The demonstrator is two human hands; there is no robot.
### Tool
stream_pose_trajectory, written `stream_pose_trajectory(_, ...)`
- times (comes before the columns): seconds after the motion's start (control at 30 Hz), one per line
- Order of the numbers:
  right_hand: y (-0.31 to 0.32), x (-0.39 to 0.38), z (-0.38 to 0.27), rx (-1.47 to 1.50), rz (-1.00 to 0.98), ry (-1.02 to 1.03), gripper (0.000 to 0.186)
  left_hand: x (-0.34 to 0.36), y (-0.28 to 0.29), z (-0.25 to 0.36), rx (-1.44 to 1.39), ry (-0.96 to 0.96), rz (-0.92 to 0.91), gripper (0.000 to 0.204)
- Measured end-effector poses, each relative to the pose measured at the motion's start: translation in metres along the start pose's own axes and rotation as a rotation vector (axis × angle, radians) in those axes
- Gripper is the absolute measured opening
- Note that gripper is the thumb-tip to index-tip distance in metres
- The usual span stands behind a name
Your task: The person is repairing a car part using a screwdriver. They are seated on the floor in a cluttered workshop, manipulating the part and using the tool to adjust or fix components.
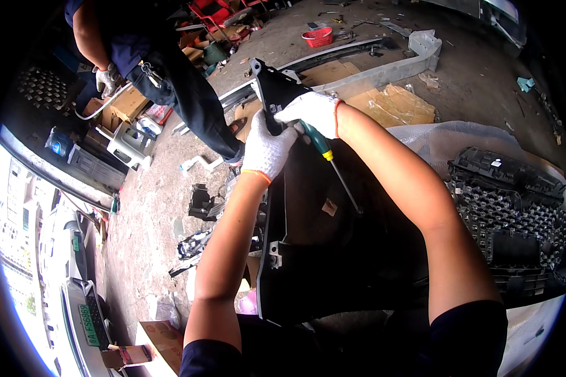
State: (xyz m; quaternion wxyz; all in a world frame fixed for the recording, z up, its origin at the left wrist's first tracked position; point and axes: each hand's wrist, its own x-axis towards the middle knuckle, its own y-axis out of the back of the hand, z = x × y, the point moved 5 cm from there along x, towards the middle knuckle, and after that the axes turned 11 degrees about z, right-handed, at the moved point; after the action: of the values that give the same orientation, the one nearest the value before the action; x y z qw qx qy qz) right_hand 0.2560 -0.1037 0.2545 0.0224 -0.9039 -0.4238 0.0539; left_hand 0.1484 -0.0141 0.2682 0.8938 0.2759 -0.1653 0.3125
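A big black plastic panel (273,257), like a car body part, stretches away in front of me with small tabs along its left edge. My left hand (267,149), in a white knit glove with an orange cuff, grips that edge near the far end. Close beside it is my right hand (314,114), gloved alike, its fingertips at the same edge. A screwdriver (320,144) with a green handle and yellow collar is tucked in my right hand, its shaft slanting down over the panel. The right fingertips are partly hidden.
At far left a person (170,81) in dark clothes stands, wearing gloves. A black mesh grille (509,220) lies at right near bubble wrap (433,141). Beyond the panel are a long bumper beam (383,78), cardboard (402,105) and a red basket (318,36). A white stool (130,146) stands left.
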Motion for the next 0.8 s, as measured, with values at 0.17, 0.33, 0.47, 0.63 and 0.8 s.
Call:
stream_pose_trajectory(0.17,0.005,0.003,0.0,0.035,-0.033,0.003,0.023,-0.007,0.004,0.026,0.272,0.045,0.046,0.07)
stream_pose_trajectory(0.33,-0.002,0.003,-0.003,0.02,-0.054,0.02,0.021,0.001,0.007,0.008,0.42,0.066,0.029,0.062)
stream_pose_trajectory(0.47,-0.006,0.011,0.003,0.042,-0.145,0.016,0.023,0.011,0.006,0.004,0.407,0.165,0.01,0.056)
stream_pose_trajectory(0.63,0.004,0.022,0.018,0.047,-0.168,-0.014,0.026,0.009,-0.001,0.018,0.481,0.178,0.059,0.058)
stream_pose_trajectory(0.8,0.002,0.025,0.015,0.015,-0.107,0.033,0.026,0.008,0.002,0.009,0.508,0.098,0.094,0.056)
